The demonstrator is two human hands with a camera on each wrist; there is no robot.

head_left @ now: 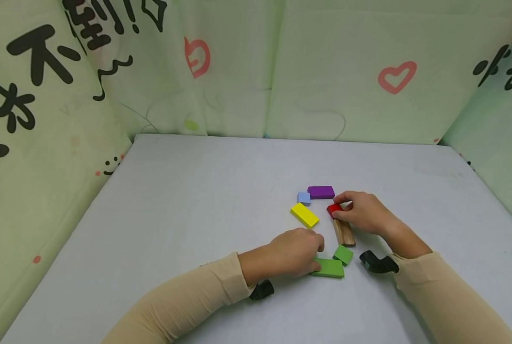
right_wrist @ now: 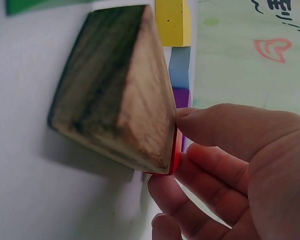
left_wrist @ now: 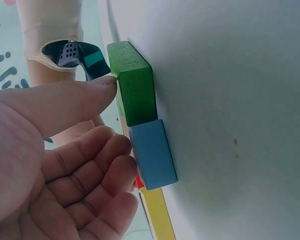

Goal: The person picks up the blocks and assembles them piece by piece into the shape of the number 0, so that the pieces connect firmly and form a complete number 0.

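Note:
My right hand pinches a small red block between thumb and fingers, at the far end of a brown wood-grain block. In the right wrist view the wood-grain block stands large in front of the red one. My left hand hovers low over the near left of the ring of blocks. Its thumb touches a long green block. In the left wrist view its loosely bent fingers lie against a blue block that abuts the green one; the hand hides this blue block in the head view.
A small green block lies between the long green and wood-grain blocks. Yellow, light blue and purple blocks curve round the far left side. All rest on a white table with printed curtains behind.

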